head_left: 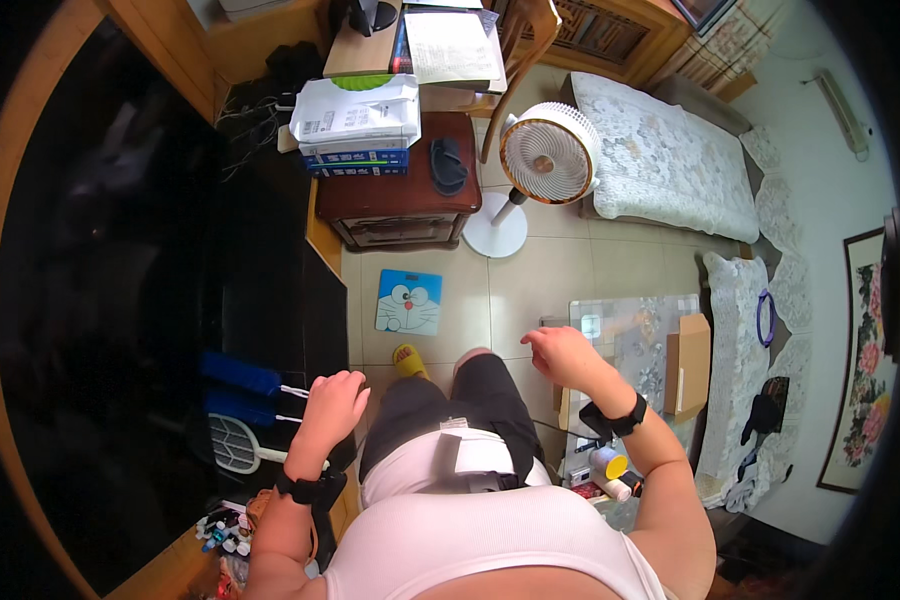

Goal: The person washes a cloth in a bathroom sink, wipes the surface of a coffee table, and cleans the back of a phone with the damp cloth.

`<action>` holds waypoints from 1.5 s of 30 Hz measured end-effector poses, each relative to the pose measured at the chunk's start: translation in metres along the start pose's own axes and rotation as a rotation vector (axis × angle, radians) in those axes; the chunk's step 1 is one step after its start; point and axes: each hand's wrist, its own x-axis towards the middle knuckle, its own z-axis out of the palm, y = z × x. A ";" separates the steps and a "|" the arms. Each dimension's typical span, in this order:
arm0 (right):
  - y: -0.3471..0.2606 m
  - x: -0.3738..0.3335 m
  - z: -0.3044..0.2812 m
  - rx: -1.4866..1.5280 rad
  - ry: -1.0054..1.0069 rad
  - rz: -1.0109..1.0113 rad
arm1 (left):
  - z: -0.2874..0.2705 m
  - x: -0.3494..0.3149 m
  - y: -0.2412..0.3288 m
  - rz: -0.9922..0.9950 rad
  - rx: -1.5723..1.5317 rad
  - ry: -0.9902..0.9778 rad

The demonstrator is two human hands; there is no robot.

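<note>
My left hand [332,405] hangs in the air at the left with its fingers loosely bent and apart, holding nothing. It is nearest to the white cords of two blue bags [240,388] and a white electric fly swatter [235,443] on the black surface. My right hand [565,358] is raised over the near-left corner of a glass-topped table [630,340]. Its fingers are slightly curled and apart, with nothing in them. A black band is on each wrist. On the floor ahead lies a blue scale [410,302] with a cartoon cat face.
A white fan [548,160] stands ahead on a round base, right of a dark red cabinet [400,205] with boxes [358,125] and slippers [448,167] on top. A cardboard box [687,365] and a yellow-topped can [608,462] are on the table. Sofas [665,150] line the right.
</note>
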 end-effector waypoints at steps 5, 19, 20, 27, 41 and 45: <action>0.068 0.094 0.007 -0.024 -0.149 0.061 | -0.006 0.026 -0.001 -0.094 0.043 -0.035; 0.207 0.397 0.070 -0.245 -0.223 -0.071 | -0.002 0.082 0.084 -0.732 -0.135 0.130; 0.211 0.409 0.070 -0.247 -0.244 -0.044 | -0.001 0.083 0.087 -0.762 -0.156 0.131; 0.225 0.477 0.080 -0.225 -0.354 0.183 | 0.005 0.091 0.120 -0.971 -0.218 0.066; 0.230 0.386 0.027 0.407 0.578 -0.130 | -0.027 0.126 0.126 -0.849 -0.266 0.083; 0.194 0.281 -0.008 0.705 0.456 -0.185 | -0.040 0.149 0.116 -0.581 -0.289 0.085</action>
